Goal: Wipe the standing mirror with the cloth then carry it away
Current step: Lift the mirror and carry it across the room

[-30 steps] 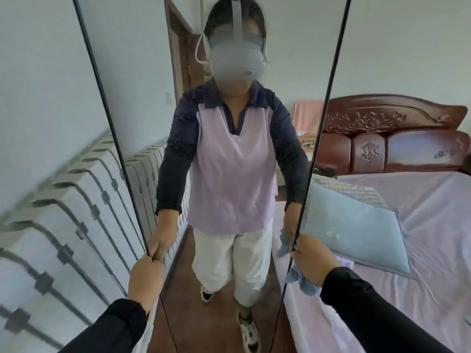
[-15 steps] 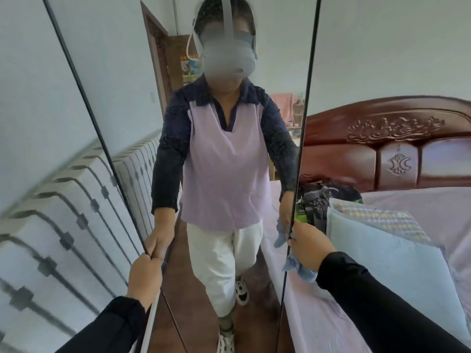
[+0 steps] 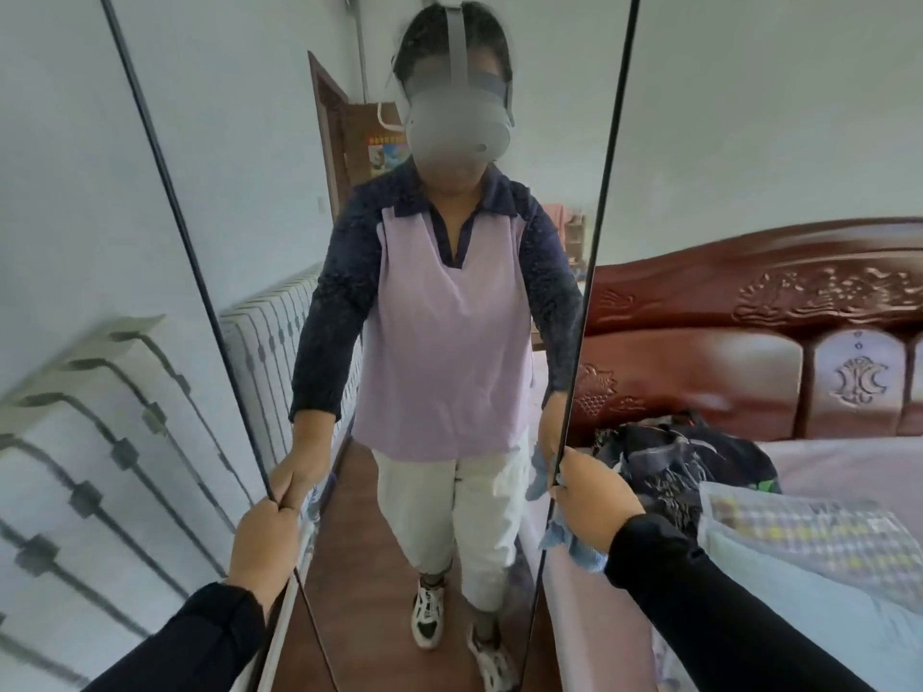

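Now gripping the standing mirror [image 3: 449, 342] by both long edges — left hand [image 3: 262, 536] curled shut around the thin black frame at about 7 o'clock, knuckles toward the camera, right hand [image 3: 592, 496] closed on the opposite edge at about 4 o'clock. Pinning the blue cloth [image 3: 572, 541] against that right edge too, bunched under the palm and hanging out just below the wrist. Filling the middle of the view with the mirror glass, running from 12 o'clock down to 6 o'clock, tilted slightly so the two frame lines are converging toward the bottom. Showing, in the glass, a reflected person in a lilac top, dark sleeves and pale trousers, mid-step on a brown floor, with a brown door behind. Standing beside a white radiator [image 3: 90, 442] out at 8 to 9 o'clock, along the pale wall. Sitting close to a bed [image 3: 859, 467] at 3 to 4 o'clock — carved dark-wood headboard [image 3: 724, 352], a heap of dark clothing [image 3: 684, 467] just past the right hand, and a light blue pillow [image 3: 809, 601] with a checked one on top, near the right sleeve [image 3: 699, 616].
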